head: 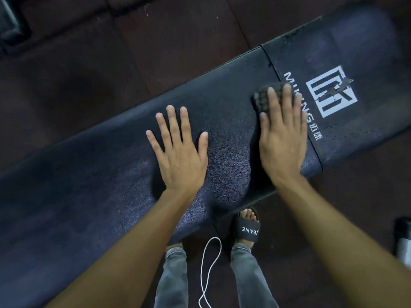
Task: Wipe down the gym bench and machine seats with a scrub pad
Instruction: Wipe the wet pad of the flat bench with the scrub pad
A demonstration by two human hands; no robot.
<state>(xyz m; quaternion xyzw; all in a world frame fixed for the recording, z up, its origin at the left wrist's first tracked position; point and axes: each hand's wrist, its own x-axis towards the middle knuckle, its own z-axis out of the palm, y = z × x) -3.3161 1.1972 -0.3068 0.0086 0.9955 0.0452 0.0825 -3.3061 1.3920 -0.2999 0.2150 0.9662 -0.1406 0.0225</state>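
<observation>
A long black padded gym bench [93, 181] runs diagonally from lower left to upper right, with a white logo and lettering on its far-right section. My left hand [180, 150] lies flat on the pad, fingers spread, holding nothing. My right hand [282, 134] presses a dark textured scrub pad [262, 98] onto the bench beside the seam and lettering. Only the pad's far left corner shows past my fingers.
Dark rubber floor tiles [155, 45] surround the bench. My feet in black slides [246, 227] stand at the near edge, with a white cord [209, 270] hanging between my legs. A pale cylindrical object [403, 238] sits at the right edge. Dark equipment [11, 21] fills the top-left corner.
</observation>
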